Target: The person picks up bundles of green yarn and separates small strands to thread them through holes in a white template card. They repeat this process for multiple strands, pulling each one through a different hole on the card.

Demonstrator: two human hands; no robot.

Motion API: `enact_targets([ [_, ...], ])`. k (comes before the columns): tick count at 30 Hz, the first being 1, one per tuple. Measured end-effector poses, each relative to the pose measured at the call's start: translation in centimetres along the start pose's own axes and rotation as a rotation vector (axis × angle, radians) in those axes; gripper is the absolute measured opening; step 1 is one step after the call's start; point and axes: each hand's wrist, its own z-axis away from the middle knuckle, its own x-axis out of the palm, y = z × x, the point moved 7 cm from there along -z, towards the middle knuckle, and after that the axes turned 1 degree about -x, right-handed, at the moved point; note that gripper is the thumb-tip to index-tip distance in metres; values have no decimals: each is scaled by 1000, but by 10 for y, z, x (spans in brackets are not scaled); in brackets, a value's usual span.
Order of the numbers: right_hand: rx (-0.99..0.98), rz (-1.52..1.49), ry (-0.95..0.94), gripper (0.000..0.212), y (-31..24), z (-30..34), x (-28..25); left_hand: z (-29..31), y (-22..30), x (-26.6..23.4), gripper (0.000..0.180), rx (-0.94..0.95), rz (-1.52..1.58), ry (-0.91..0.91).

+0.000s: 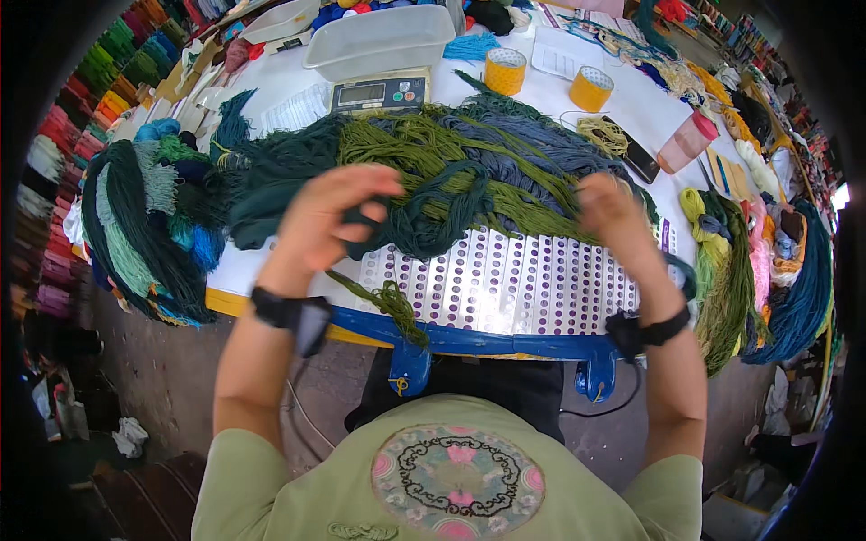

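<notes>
A thick heap of yarn skeins lies across the table in front of me. Olive green yarn (397, 144) runs over the middle, dark teal yarn (280, 167) is at the left, and grey-blue yarn (541, 158) lies behind toward the right. My left hand (329, 212) is raised over the teal yarn, thumb and fingers apart, holding nothing that I can see. At the heap's right end hovers my right hand (618, 216), slightly blurred, fingers bent but apart. A loop of dark teal yarn (442, 212) lies on top between my hands.
A digital scale (379, 93) with a clear plastic tub (383, 41) stands behind the heap. Two yellow tape rolls (504, 71), a phone (630, 149) and a pink-lidded bottle (687, 142) are farther right. Hanks hang over both table ends. A blue bar (469, 341) edges the table's front.
</notes>
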Motion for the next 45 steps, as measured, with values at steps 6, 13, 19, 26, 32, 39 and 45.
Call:
enact_targets([
  [6,-146,434,-273,14,29,-10,109,-59,-81,82,32,-86,-1050,5],
  [13,-156,488,-305,15,27,-5,106,-57,-86,91,26,202,-1260,160],
  [19,-241,511,-350,12,12,0,107,-52,-102,75,13,-323,-348,34],
  [26,-167,502,-314,13,14,-10,111,-62,-114,75,14,-364,-384,-123],
  [32,-154,578,-310,14,14,-9,119,-64,-110,75,15,-383,-387,-71],
  [39,-27,412,-268,12,22,-7,111,-65,-112,78,16,-397,-434,-96],
  [45,-119,490,-267,13,21,-9,117,-64,-112,80,17,-386,-419,-139],
])
